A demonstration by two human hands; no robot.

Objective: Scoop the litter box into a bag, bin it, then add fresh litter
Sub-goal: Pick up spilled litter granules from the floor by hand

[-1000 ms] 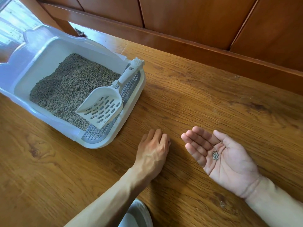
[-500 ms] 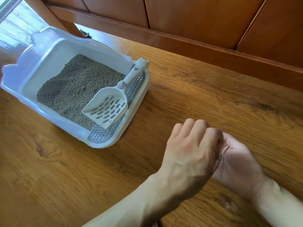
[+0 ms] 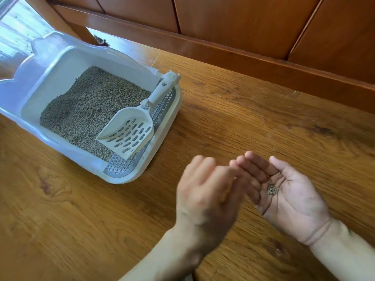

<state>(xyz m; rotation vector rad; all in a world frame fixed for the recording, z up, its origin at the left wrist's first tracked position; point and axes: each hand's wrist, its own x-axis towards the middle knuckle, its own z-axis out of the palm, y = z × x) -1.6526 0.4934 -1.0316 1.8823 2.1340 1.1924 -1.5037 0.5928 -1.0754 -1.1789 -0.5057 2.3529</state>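
Palm-up, right hand (image 3: 290, 197) cups litter pellets (image 3: 272, 189); left hand (image 3: 207, 197) blurred beside it.

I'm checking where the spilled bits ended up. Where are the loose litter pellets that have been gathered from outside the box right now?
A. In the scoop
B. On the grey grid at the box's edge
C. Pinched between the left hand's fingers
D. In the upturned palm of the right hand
D: a small cluster of litter pellets lies in the cupped, upturned right hand, while the scoop rests in the litter box.
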